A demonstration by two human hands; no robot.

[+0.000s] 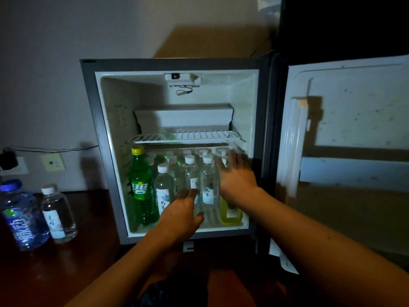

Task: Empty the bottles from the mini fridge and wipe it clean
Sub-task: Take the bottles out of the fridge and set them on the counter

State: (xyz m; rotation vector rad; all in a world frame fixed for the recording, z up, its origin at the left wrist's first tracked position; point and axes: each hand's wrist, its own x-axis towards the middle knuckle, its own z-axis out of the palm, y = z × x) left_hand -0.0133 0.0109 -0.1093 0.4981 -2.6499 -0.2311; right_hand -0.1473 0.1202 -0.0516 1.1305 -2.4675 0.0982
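Both my arms were reaching from the near edge into the open mini fridge (106, 151), door (354, 129) swung out to the right.

Left hand (181, 216) sat low at the front lip of the fridge floor, fingers spread and fairly straight, grasping nothing, fingertips just short of the front-row clear water bottle (164, 189). Right hand (236, 176) was further in and higher, by the right wall, fingers extended and blurred, holding nothing either. It covered part of a yellow bottle (230, 216) in the front right corner.

All bottles stood upright, long axis vertical, packed on the fridge floor under the wire shelf (186, 137): green soda bottle (141, 187) at the front left, clear ones in rows behind, back rows only visible as caps.

My read: the clear front bottle lay straight ahead of the left hand, which was nearer; a sideways wrap around the body looked right. The right hand suited the right-side bottles.

Already out on the floor, left of the fridge: a blue bottle (22, 216) and a small clear bottle (58, 214). Wiping not yet started; no cloth seen.
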